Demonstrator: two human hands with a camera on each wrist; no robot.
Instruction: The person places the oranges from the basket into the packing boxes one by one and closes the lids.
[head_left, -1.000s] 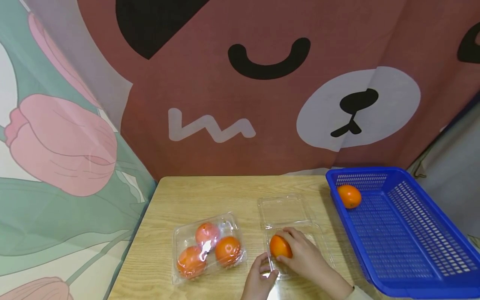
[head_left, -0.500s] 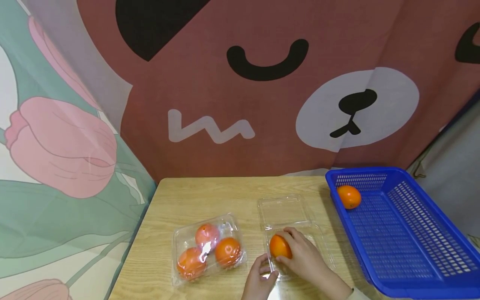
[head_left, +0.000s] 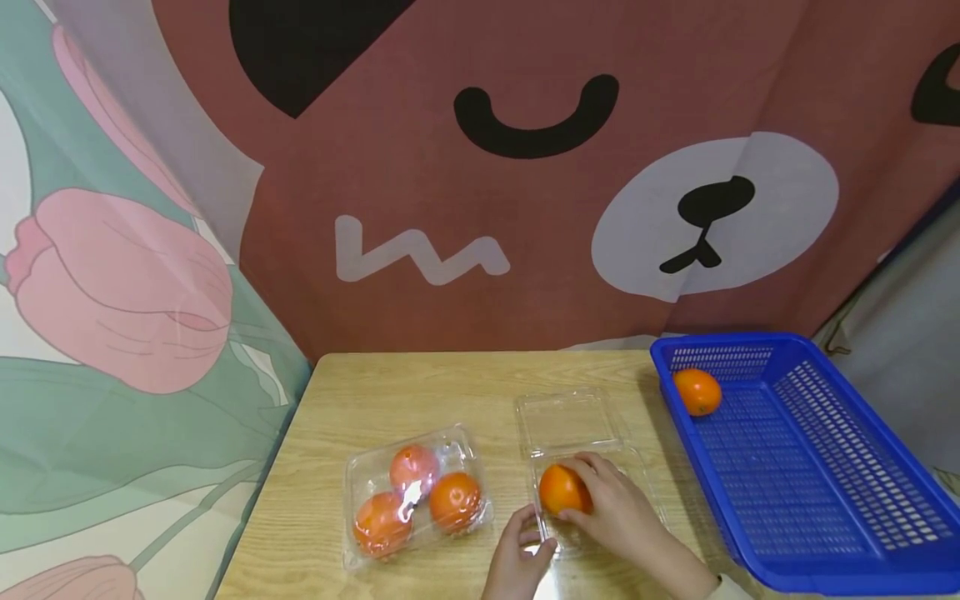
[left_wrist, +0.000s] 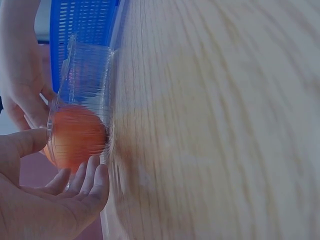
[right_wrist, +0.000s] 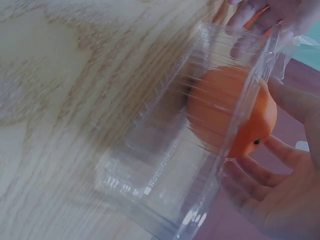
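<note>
An orange (head_left: 558, 489) sits at the left side of a clear plastic clamshell box (head_left: 572, 423), whose lid lies folded back towards the wall. My right hand (head_left: 618, 510) holds the orange from the right, thumb on its near side and fingers over the far side. In the right wrist view the orange (right_wrist: 232, 110) shows partly through the box wall and rises above the rim. My left hand (head_left: 517, 557) grips the box's near left edge; in the left wrist view its thumb (left_wrist: 32, 141) is at the rim and the fingers lie along the outer wall.
To the left stands a shut clear clamshell box (head_left: 431, 450) with three oranges in it. A blue plastic basket (head_left: 847, 575) on the right holds one orange (head_left: 697, 392) in its far left corner. Behind the wooden table (head_left: 390, 375) hangs a printed cloth (head_left: 420, 183).
The right hand has shifted slightly to the right, and the orange has turned and moved a little with it. The left hand and the box have stayed in place.
</note>
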